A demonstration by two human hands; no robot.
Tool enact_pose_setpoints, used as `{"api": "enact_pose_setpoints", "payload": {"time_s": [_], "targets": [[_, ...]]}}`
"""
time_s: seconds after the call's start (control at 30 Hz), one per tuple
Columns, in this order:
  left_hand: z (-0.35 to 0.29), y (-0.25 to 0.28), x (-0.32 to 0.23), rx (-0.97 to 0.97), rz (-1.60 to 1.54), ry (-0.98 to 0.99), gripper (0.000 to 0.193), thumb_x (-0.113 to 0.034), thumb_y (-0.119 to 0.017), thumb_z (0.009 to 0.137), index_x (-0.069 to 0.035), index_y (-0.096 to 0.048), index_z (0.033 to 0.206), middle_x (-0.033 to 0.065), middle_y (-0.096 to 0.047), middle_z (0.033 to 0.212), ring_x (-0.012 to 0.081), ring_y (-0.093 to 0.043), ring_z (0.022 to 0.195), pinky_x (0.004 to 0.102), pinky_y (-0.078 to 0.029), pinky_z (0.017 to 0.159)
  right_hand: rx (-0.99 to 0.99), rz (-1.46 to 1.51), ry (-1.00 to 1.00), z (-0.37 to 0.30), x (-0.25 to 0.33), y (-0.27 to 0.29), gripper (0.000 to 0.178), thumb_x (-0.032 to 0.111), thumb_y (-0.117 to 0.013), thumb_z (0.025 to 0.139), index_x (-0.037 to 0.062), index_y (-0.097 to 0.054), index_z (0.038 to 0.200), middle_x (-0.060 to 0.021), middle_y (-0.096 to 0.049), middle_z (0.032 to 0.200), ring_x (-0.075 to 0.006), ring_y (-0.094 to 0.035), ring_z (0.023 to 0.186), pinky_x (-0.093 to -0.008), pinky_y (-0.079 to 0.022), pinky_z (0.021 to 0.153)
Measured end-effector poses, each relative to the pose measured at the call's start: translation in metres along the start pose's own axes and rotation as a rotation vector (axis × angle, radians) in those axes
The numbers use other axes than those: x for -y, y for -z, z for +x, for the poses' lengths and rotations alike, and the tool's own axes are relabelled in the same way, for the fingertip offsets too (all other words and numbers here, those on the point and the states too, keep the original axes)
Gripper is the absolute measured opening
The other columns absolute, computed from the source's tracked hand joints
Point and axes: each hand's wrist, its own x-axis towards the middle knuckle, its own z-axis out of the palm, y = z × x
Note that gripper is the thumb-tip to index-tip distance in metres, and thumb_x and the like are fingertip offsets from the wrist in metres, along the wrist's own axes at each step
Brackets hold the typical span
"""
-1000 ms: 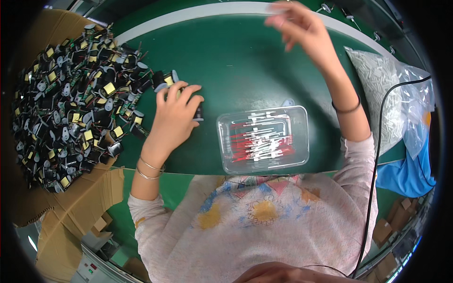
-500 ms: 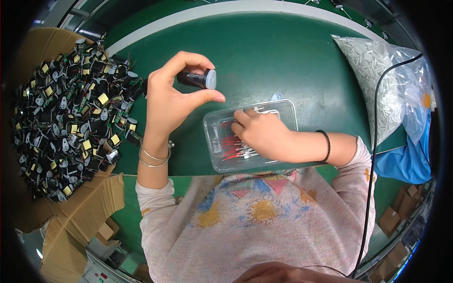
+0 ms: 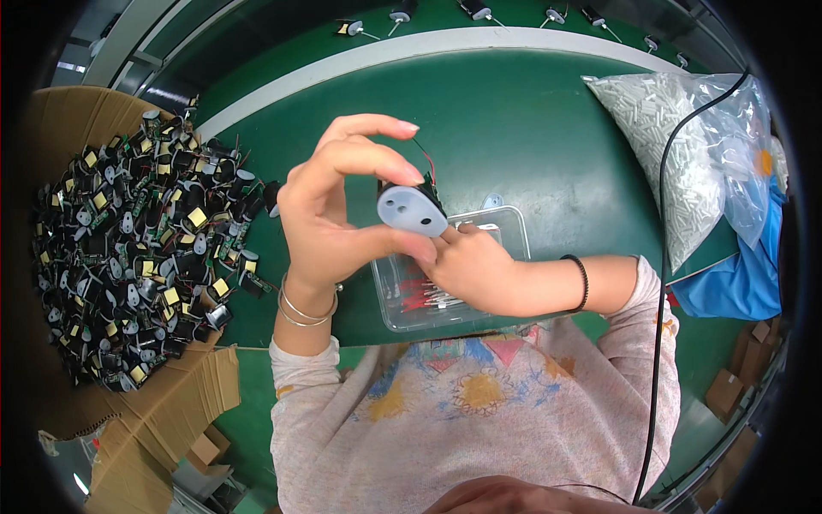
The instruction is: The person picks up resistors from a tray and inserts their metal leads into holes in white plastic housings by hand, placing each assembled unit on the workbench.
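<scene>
My left hand (image 3: 321, 201) pinches a small black motor-like unit between thumb and fingers. Its pale grey oval end cap (image 3: 411, 211) has small holes and faces me; a bit of green circuit board and thin red and black wires (image 3: 431, 163) stick out behind. Close against its lower right is my right hand (image 3: 479, 270), fingers bent together, tips partly hidden by the cap; what they hold, if anything, cannot be made out. Below both hands stands a clear plastic box (image 3: 524, 231) with red and white wire pieces (image 3: 428, 294) inside.
At the left a cardboard box (image 3: 68, 107) holds a heap of similar units (image 3: 145, 257). A clear bag of white tubular pieces (image 3: 676, 154) lies at the right, beside a black cable (image 3: 661, 283) and blue cloth (image 3: 728, 287). A loose grey cap (image 3: 492, 201) lies behind the plastic box.
My left hand has moved right and nearer, turning the unit so its grey cap faces me. My right hand has shifted slightly, and the two hands have come together over the box.
</scene>
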Motion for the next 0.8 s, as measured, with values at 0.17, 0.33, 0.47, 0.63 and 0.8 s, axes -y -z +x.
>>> {"api": "enact_pose_setpoints", "payload": {"time_s": [0.17, 0.33, 0.47, 0.63, 0.8], "targets": [[0.004, -0.001, -0.008, -0.058, 0.116, 0.045, 0.044, -0.015, -0.087, 0.047, -0.004, -0.064, 0.083, 0.0067, -0.065, 0.079, 0.0220, -0.058, 0.095, 0.0258, -0.050, 0.065, 0.055, 0.024, 0.040, 0.001, -0.004, 0.007, 0.013, 0.013, -0.060, 0.066, 0.0052, -0.061, 0.077, -0.0058, -0.059, 0.075, -0.0192, -0.058, 0.078, -0.0288, -0.047, 0.061], [0.003, 0.001, -0.009, -0.066, 0.187, 0.093, 0.044, -0.014, -0.087, 0.047, -0.003, -0.065, 0.083, 0.0124, -0.063, 0.092, 0.0166, -0.060, 0.084, 0.0241, -0.050, 0.064, 0.036, 0.005, 0.002, -0.002, 0.002, 0.002, 0.014, 0.014, -0.059, 0.067, 0.0048, -0.061, 0.077, -0.0064, -0.058, 0.081, -0.0192, -0.056, 0.082, -0.0294, -0.047, 0.062], [0.002, 0.002, -0.009, -0.080, 0.194, 0.127, 0.045, -0.014, -0.087, 0.047, -0.003, -0.065, 0.084, 0.0137, -0.062, 0.094, 0.0144, -0.060, 0.078, 0.0233, -0.049, 0.063, 0.022, -0.015, 0.069, -0.001, 0.000, -0.001, 0.014, 0.014, -0.058, 0.069, 0.0049, -0.061, 0.078, -0.0062, -0.057, 0.084, -0.0196, -0.055, 0.085, -0.0295, -0.047, 0.061], [0.002, 0.002, -0.009, -0.093, 0.230, 0.132, 0.046, -0.015, -0.088, 0.046, -0.004, -0.065, 0.083, 0.0126, -0.062, 0.094, 0.0133, -0.060, 0.074, 0.0228, -0.049, 0.062, 0.007, 0.016, 0.057, -0.003, -0.004, 0.007, 0.014, 0.014, -0.057, 0.070, 0.0041, -0.062, 0.079, -0.0058, -0.058, 0.080, -0.0201, -0.057, 0.080, -0.0295, -0.046, 0.060], [0.001, 0.002, -0.009, -0.090, 0.245, 0.151, 0.047, -0.018, -0.088, 0.045, -0.004, -0.065, 0.084, 0.0123, -0.061, 0.095, 0.0132, -0.060, 0.073, 0.0227, -0.049, 0.062, 0.150, 0.015, -0.024, -0.004, -0.006, 0.010, 0.016, 0.011, -0.060, 0.068, 0.0016, -0.062, 0.081, -0.0070, -0.060, 0.074, -0.0199, -0.060, 0.073, -0.0300, -0.049, 0.056]]}}
